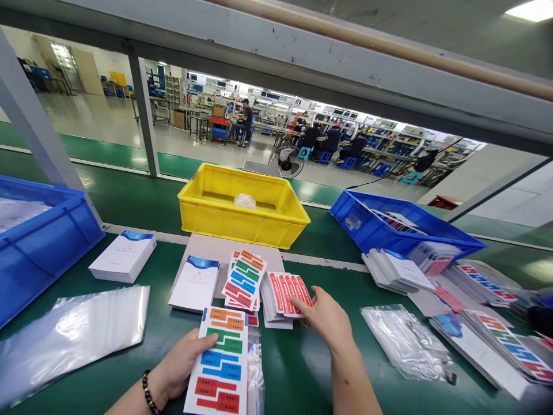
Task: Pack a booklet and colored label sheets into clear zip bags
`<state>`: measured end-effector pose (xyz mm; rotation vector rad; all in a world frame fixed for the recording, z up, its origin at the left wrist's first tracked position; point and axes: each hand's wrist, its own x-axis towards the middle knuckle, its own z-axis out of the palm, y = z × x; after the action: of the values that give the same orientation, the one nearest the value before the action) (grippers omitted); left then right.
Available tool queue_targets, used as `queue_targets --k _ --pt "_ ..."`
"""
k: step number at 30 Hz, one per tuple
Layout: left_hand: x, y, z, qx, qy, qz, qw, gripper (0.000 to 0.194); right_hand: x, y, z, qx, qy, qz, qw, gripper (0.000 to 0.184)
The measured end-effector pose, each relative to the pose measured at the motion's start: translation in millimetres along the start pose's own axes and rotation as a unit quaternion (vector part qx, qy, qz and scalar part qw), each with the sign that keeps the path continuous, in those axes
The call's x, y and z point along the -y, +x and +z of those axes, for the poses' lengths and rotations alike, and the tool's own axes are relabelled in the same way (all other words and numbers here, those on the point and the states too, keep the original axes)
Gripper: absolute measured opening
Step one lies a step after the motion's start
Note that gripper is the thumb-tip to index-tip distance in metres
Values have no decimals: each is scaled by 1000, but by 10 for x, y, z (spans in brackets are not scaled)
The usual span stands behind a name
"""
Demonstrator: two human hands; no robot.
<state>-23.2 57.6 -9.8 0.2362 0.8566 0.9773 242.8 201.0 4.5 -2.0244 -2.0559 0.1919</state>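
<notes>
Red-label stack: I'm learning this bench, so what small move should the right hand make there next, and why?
Probably pinch and lift the top sheet of the red-label stack: the right hand has its thumb and fingertips at the stack's right edge, while the left hand already holds a multicoloured sheet.

Left hand (185,360): dark, gold-accented bead bracelet (147,393) at wrist; forearms (352,377) bare.

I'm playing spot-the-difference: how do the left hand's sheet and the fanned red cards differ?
The sheet has orange, green, blue and red shapes; the red cards have white writing on red. The left hand holds the sheet; the red cards lie overlapping at the right hand. Both have printing.
</notes>
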Motion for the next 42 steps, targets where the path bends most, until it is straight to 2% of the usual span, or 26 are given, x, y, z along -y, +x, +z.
queue_targets --k 3,9,11,13,15,17,21,23,25,28,30,31,32,33,36,37,39,42 --pt "-1 7 -2 10 -2 4 1000 49 32 2 -43 17 10 10 1000 37" --pt "-19 -18 25 -1 2 -2 1000 46 92 -45 -113 -15 38 34 999 24" --pt "-25 -21 33 -3 -3 4 1000 44 66 -62 -154 -32 126 32 991 24" --pt "-25 -15 34 -8 -9 15 1000 42 61 -95 -193 -29 276 25 960 26" --pt "-19 -1 27 -15 -11 21 1000 41 120 -163 -203 18 421 16 907 31" --pt "-5 15 17 -13 -13 30 999 40 262 -276 -162 109 504 8 857 36" --pt "47 38 0 21 -21 80 996 45 678 -586 55 312 538 -15 783 42" --pt "70 43 -2 44 -6 109 993 47 842 -717 175 364 532 -15 765 42" --pt "84 45 -1 57 22 125 990 44 925 -795 266 382 514 -9 768 40" --pt "88 45 -3 41 69 126 989 38 912 -811 324 353 470 -24 809 32" --pt "87 40 -8 32 91 117 988 37 868 -783 321 276 451 -52 847 28" --pt "87 35 -11 34 97 113 988 38 852 -767 313 234 458 -60 856 25" --pt "87 28 -14 40 104 109 988 39 843 -753 303 209 477 -62 851 24" --pt "86 21 -16 48 113 105 987 41 841 -742 293 212 507 -59 834 26" --pt "64 3 -18 83 169 102 977 40 848 -711 274 317 592 -60 738 34" --pt "49 -1 -18 97 201 112 968 39 843 -693 271 333 608 -63 718 34" --pt "13 -4 -19 97 280 150 943 36 813 -635 266 290 634 -51 715 32" --pt "-33 -4 -18 20 440 210 873 15 754 -534 263 149 682 13 716 35"
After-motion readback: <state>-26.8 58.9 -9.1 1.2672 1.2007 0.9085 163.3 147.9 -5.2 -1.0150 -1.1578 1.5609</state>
